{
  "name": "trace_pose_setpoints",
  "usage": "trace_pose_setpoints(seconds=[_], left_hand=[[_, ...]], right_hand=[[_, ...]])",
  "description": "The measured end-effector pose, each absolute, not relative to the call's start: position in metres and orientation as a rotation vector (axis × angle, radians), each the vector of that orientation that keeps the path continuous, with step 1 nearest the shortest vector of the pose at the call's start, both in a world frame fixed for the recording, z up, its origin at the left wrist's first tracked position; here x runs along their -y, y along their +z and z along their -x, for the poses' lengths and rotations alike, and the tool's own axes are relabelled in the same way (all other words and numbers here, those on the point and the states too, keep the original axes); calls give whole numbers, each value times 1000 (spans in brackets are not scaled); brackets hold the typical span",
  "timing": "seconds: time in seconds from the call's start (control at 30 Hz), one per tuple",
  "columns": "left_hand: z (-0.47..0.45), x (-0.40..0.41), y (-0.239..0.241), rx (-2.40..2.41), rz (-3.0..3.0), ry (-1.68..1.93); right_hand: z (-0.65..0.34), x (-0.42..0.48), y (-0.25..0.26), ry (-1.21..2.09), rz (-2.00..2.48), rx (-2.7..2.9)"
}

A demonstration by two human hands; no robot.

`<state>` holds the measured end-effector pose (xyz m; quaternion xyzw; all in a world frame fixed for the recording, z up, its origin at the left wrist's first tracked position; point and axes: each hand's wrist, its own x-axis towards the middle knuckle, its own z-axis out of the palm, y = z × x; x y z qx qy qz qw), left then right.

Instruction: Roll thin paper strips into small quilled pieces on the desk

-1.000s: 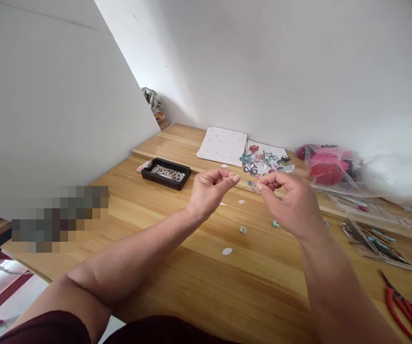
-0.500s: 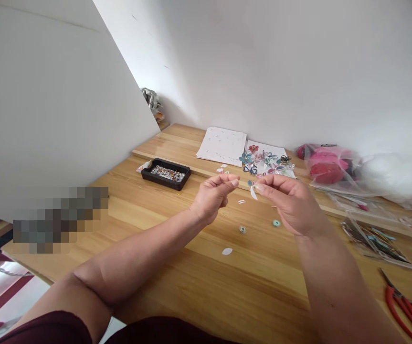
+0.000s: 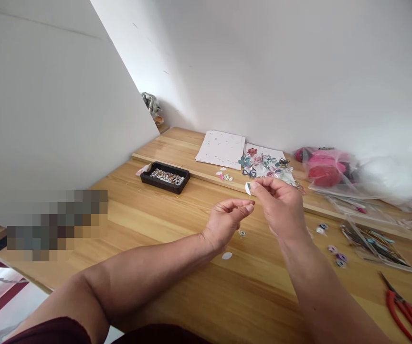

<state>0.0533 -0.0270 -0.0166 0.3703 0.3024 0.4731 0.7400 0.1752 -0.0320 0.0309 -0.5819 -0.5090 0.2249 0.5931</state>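
My right hand (image 3: 286, 203) pinches a small white petal-shaped piece (image 3: 248, 189) between thumb and fingertips, with a bit of green showing at its edge. Lower and to the left, my left hand (image 3: 226, 223) is closed, thumb and forefinger pressed together. Whatever lies between those fingertips, perhaps something very thin, is too small to make out. A loose white petal-shaped piece (image 3: 227, 256) lies on the wooden table just below my left hand. Close to the left fingers, a small spool (image 3: 242, 234) rests on the tabletop.
A black tray (image 3: 147, 180) of beads stands left. White sheets (image 3: 221, 148) and wire flowers (image 3: 263, 165) lie at the back. Several small spools (image 3: 341, 259), a clear box of tools (image 3: 377, 243) and red-handled pliers (image 3: 404, 306) are on the right, below plastic bags (image 3: 329, 167).
My left hand has moved down and to the right. My right hand has shifted slightly left, turning the white petal-shaped piece. Spools beside my right forearm now show.
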Motion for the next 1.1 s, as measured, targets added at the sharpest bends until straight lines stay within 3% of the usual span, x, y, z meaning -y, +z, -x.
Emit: trace_pose_setpoints(seconds=[0.7, 0.93, 1.1], left_hand=[[-38, 20, 6, -638, -1046, 1221], [-25, -10, 10, -700, -1190, 1377], [-19, -22, 9, -707, -1193, 1309]], right_hand=[[-186, 36, 42, -2, 1540, 1438], [-193, 43, 57, 187, 1613, 1589], [-194, 51, 69, 538, 1639, 1644]])
